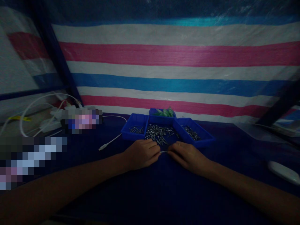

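My left hand and my right hand face each other above the dark blue table. Each is closed, fingertips pinching one end of a thin metal pin that bridges the small gap between them. Just beyond my fingers lies a loose pile of similar metal pins. Around this pile stand three blue plastic bins. The left bin and the right bin contain more pins, while the back bin holds small green pieces whose kind I cannot make out.
A white cable with a plug end lies left of the bins. More white cords loop at the far left, near blurred-out items. At the right sits a white, rounded object. A striped plastic sheet hangs behind the table.
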### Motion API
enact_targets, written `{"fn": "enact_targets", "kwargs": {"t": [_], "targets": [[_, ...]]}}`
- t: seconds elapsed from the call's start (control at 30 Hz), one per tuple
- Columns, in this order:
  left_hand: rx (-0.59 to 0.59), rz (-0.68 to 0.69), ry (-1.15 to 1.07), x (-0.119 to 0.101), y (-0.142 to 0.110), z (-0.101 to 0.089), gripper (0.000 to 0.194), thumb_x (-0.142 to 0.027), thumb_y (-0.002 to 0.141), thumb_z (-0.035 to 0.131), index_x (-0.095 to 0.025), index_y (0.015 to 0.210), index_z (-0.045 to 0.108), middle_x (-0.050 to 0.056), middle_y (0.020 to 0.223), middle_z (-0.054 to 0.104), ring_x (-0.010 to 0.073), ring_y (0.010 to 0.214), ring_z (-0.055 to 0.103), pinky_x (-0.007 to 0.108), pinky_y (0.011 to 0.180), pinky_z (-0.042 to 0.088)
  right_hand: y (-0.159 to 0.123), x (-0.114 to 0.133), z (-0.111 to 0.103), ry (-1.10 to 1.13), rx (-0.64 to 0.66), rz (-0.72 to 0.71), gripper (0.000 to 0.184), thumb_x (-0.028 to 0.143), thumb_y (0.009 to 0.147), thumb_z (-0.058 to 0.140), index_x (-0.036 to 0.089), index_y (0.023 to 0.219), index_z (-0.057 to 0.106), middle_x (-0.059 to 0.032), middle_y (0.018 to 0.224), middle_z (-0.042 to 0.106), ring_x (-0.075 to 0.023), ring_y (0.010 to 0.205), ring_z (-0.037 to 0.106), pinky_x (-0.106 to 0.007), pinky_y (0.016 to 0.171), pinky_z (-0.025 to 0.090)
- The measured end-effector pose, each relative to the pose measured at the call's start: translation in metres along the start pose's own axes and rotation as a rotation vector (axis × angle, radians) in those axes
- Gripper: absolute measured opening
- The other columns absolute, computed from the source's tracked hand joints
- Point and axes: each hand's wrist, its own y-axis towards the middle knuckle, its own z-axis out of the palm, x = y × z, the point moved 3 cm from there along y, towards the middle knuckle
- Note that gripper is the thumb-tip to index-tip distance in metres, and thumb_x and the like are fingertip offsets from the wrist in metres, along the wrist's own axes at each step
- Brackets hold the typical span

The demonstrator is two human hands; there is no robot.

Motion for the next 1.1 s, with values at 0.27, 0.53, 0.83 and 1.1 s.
{"fn": "enact_targets", "kwargs": {"t": [0.27, 0.53, 0.83, 1.1], "targets": [[0.012, -0.081, -0.015, 0.0007, 0.0004, -0.0020, 0.024, -0.023, 0.090, 0.036, -0.014, 0.075, 0.052, 0.002, 0.070, 0.054, 0.0130, 0.065, 0.048, 0.025, 0.061, 0.039, 0.0005, -0.0007, 0.0015, -0.037, -0.007, 0.016, 0.017, 0.025, 0.091, 0.039, 0.017, 0.089, 0.054, -0.0039, 0.075, 0.056, -0.0147, 0.067, 0.054, -0.026, 0.061, 0.043], [0.049, -0.127, -0.016, 0.0026, 0.0000, 0.0005, 0.026, -0.023, 0.091, 0.034, -0.013, 0.076, 0.053, 0.003, 0.073, 0.056, 0.0140, 0.067, 0.050, 0.026, 0.062, 0.040, 0.0005, -0.0022, 0.0011, -0.042, -0.006, 0.018, 0.018, 0.024, 0.091, 0.038, 0.017, 0.088, 0.054, -0.0037, 0.075, 0.056, -0.0144, 0.067, 0.053, -0.026, 0.062, 0.043], [0.045, -0.123, -0.029, 0.0041, -0.0010, 0.0030, 0.021, -0.023, 0.091, 0.037, -0.013, 0.081, 0.053, 0.003, 0.076, 0.056, 0.0147, 0.070, 0.050, 0.026, 0.062, 0.041, 0.0016, 0.0000, -0.0010, -0.005, -0.016, 0.007, 0.014, 0.021, 0.090, 0.040, 0.016, 0.090, 0.053, -0.0041, 0.078, 0.057, -0.0144, 0.071, 0.054, -0.027, 0.066, 0.043], [0.046, -0.031, 0.027, 0.0035, -0.0022, 0.0048, 0.017, -0.018, 0.089, 0.039, -0.014, 0.077, 0.051, 0.002, 0.074, 0.055, 0.0142, 0.069, 0.049, 0.027, 0.065, 0.041, 0.0004, 0.0003, -0.0016, 0.029, -0.033, -0.003, 0.008, 0.016, 0.085, 0.045, 0.016, 0.085, 0.053, -0.0034, 0.076, 0.056, -0.0143, 0.070, 0.053, -0.026, 0.064, 0.043]]}}
